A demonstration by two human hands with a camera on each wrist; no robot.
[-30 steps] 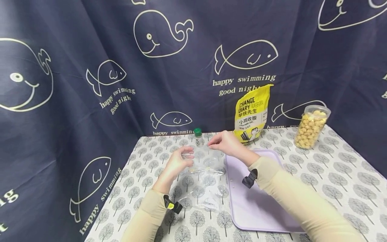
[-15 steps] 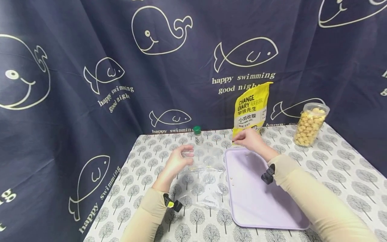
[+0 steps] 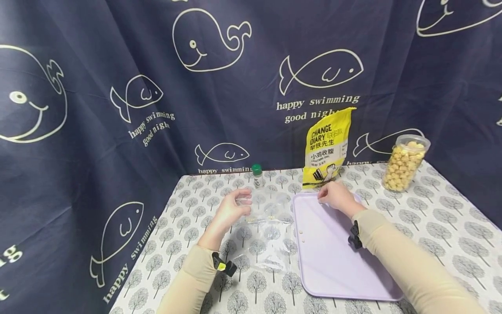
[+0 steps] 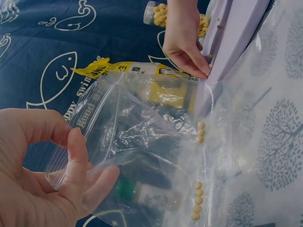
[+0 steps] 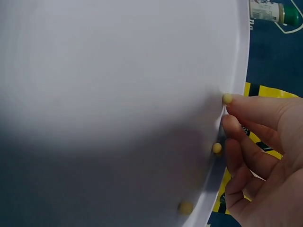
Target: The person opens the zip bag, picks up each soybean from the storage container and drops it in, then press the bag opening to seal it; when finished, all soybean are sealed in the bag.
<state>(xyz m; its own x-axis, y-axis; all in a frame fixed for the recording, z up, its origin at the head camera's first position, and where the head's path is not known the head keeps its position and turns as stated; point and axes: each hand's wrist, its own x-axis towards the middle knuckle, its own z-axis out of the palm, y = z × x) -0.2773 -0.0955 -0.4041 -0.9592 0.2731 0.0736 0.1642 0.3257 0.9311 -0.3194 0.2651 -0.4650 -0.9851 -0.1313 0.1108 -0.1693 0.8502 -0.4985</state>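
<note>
Clear plastic makes the bag (image 4: pixel 142 127) soft and slippery, so the left hand (image 3: pixel 230 210) holds its mouth with thumb and fingers curled round it; the bag is on the tabletop (image 3: pixel 270 290), beside the left edge of the lilac tray (image 3: pixel 333 261). Inside, yellow beans (image 4: pixel 199 200) lie in two rows along the bottom. The right hand (image 3: pixel 338 198) is at the far edge of the tray, and its thumb and first finger pinch one small bean (image 5: pixel 227 99) at their very tips; how firm this grip is, I cannot tell. The other fingers are curled in. Two loose beans (image 5: pixel 217 148) rest by the same far edge, and two more (image 3: pixel 303 241) near the left edge.

The bean is round and probably hard, so I think it rolls easily. It is better to use the tray wall as a stop, press gently from both sides, and lift only when the pinch is sure; too much squeezing may make it jump. The left hand does well to hold the bag mouth raised, so that the beans inside do not run out.
</note>
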